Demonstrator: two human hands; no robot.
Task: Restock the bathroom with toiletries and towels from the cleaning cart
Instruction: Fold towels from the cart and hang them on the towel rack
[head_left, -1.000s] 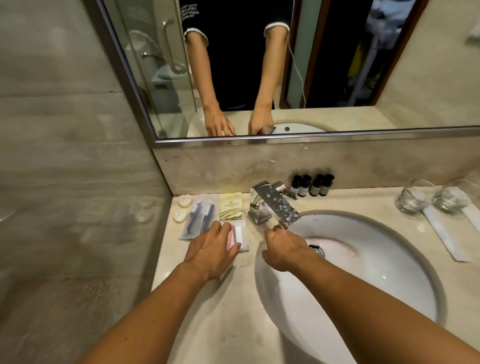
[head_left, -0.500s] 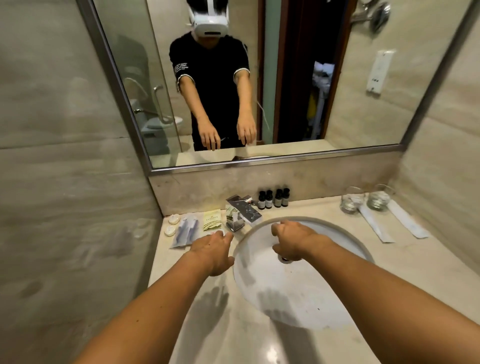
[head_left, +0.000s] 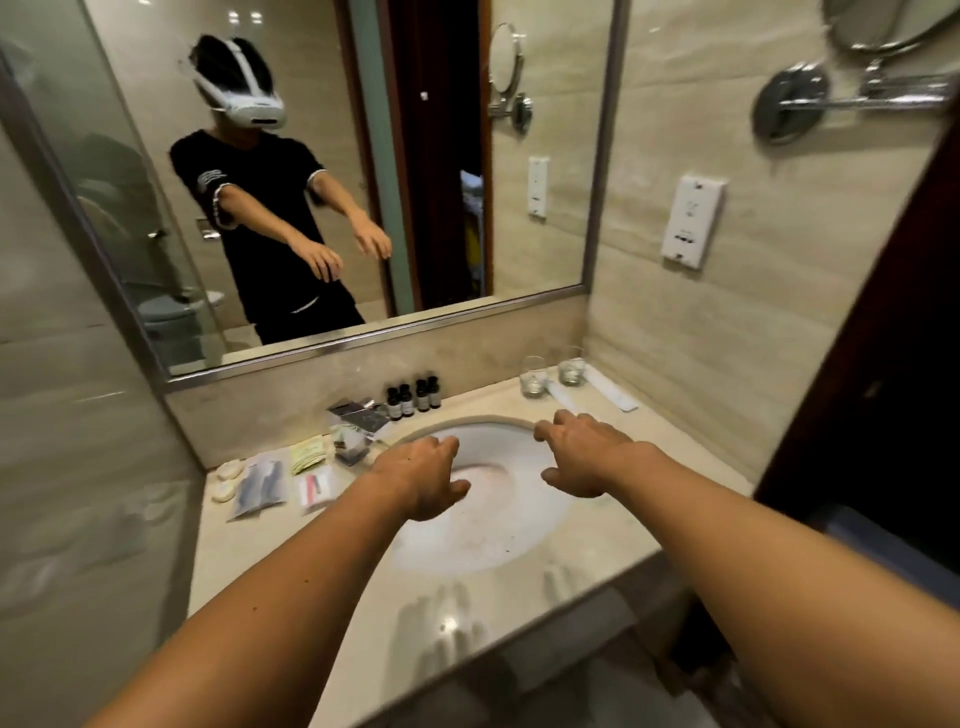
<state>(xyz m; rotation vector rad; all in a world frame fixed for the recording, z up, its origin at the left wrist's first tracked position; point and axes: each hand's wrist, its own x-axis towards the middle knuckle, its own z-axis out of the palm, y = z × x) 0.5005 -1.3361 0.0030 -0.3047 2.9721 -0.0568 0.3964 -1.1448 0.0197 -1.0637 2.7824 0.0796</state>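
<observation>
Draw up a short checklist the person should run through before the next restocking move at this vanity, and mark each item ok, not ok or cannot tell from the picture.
1. Both hands free: left hand and right hand hover over the sink holding nothing: ok.
2. Toiletry packets laid out left of the faucet: ok.
3. Four small dark bottles upright against the backsplash: ok.
4. Two glasses at the right rear corner: ok.
5. Towels in place: none in view: cannot tell.
6. Basin clean: faint marks, blurred: cannot tell.
</observation>
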